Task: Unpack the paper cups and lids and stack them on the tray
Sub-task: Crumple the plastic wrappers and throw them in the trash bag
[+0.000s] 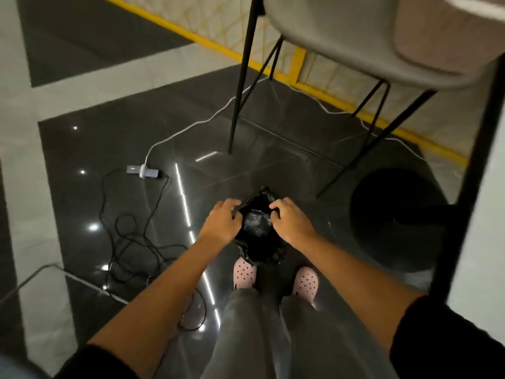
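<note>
A crumpled black plastic bag [258, 228] hangs in front of me above the dark glossy floor. My left hand [222, 221] grips its left edge and my right hand [289, 220] grips its right edge, both near the bag's top. The bag's contents are hidden. No cups, lids or tray are in view.
A grey chair [355, 50] on thin black legs stands ahead to the right. A round black bin [396, 217] sits at the right beside a dark table leg [470, 170]. A power adapter [143, 172] and tangled black cables [131, 242] lie on the floor at left. My pink shoes [244, 273] are below the bag.
</note>
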